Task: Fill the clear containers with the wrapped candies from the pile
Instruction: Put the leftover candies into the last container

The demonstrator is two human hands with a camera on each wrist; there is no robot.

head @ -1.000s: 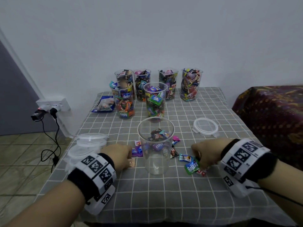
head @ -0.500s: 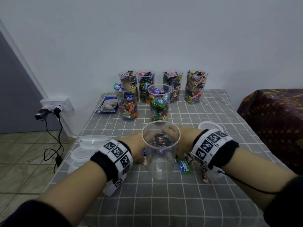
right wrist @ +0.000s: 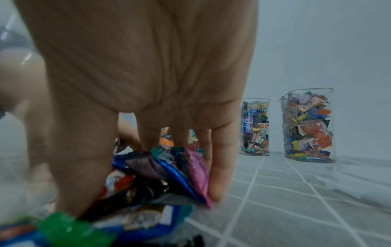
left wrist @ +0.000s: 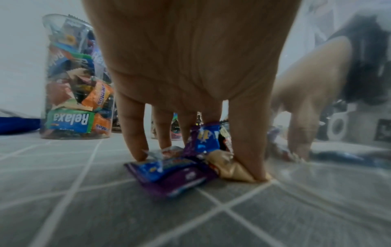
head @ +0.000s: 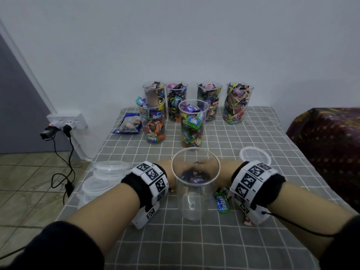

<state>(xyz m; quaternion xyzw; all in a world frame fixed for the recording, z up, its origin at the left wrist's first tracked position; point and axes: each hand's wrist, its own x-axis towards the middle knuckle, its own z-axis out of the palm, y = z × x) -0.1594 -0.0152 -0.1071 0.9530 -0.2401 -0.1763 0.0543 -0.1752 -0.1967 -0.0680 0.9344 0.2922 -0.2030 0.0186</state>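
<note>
Now both hands gather wrapped candies behind the near clear container.

Left hand [left wrist: 190, 70] reaches down with fingers spread and nearly straight, fingertips pressing a purple-and-blue candy [left wrist: 169, 173] and a cream wrapper [left wrist: 230, 168] against the gray checked surface [head: 194, 240]. Right hand [right wrist: 137, 75] has its fingers and thumb closed round a bunch of candies [right wrist: 165, 172], pink, blue and dark wrappers showing between them. From the head view the two hands meet on the far side of the near container [head: 195, 184], which stands upright and looks empty. A green candy [head: 222, 203] lies on the surface just right of it. Farther back stand six filled containers [head: 191, 125]. A clear lid [head: 255, 155] lies to the right, and stacked lids [head: 101, 178] sit at the left edge.
</note>
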